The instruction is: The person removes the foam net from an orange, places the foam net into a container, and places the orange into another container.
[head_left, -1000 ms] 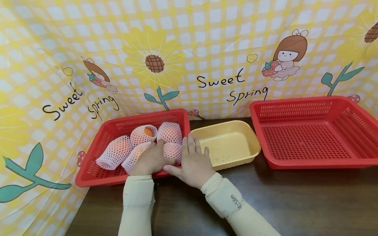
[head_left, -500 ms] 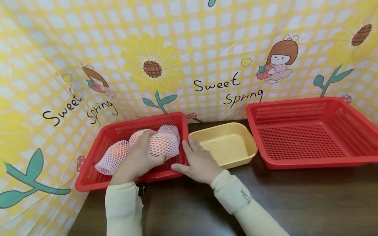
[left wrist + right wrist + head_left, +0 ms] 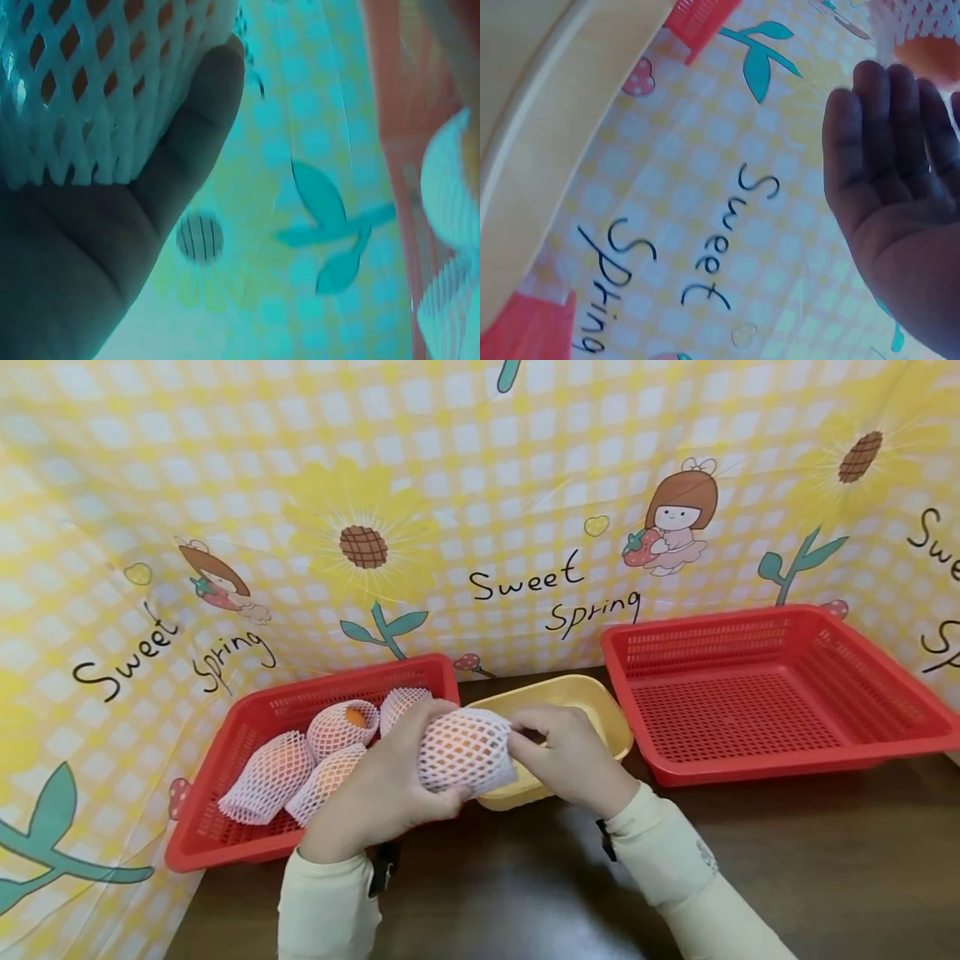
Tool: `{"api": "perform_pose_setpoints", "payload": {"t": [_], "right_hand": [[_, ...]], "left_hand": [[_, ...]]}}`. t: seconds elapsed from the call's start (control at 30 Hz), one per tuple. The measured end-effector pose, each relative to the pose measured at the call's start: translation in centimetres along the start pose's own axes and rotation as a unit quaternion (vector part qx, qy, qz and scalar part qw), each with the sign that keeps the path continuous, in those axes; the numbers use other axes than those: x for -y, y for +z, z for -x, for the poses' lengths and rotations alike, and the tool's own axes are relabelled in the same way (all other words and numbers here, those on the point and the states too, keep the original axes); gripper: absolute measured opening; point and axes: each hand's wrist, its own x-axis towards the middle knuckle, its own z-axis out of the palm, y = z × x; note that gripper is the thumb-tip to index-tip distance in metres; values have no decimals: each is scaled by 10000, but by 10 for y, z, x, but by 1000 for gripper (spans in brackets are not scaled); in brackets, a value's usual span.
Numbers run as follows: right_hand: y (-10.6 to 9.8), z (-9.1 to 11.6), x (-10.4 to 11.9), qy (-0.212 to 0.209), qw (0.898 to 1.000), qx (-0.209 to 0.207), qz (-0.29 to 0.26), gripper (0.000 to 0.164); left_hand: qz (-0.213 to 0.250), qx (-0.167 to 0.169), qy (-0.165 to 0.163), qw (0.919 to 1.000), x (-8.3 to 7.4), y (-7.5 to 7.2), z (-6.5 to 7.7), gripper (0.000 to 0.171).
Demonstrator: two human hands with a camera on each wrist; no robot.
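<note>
My left hand grips a round orange fruit in a white foam net, raised in front of the left basket and the yellow tub. Its thumb lies along the front of the net, and the fingers are mostly hidden behind. At the net's right end, my right hand pinches the edge between thumb and fingertips. In the right wrist view the fingertips reach the net's open end, where bare orange skin shows. Several more netted fruits lie in the left red basket.
The yellow tub stands between the two baskets, partly behind the right hand. To its right is a second red basket, its mesh floor in view. A checked yellow cloth hangs behind the brown table.
The left hand has lifted one netted fruit from the left basket and moved it right. The right hand has left the basket's rim and come to the net's end.
</note>
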Motion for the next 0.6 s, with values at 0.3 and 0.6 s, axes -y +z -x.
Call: {"api": "perform_pose_setpoints", "payload": {"t": [0.3,0.6], "right_hand": [[-40,42,-3,928,9947,434,-109,11],[-48,66,-17,435,9858,1520,572,24]], "left_hand": [[71,686,537,9962,-18,48,-14,84],[549,1711,348,9831,-11,95,-26,103]]}}
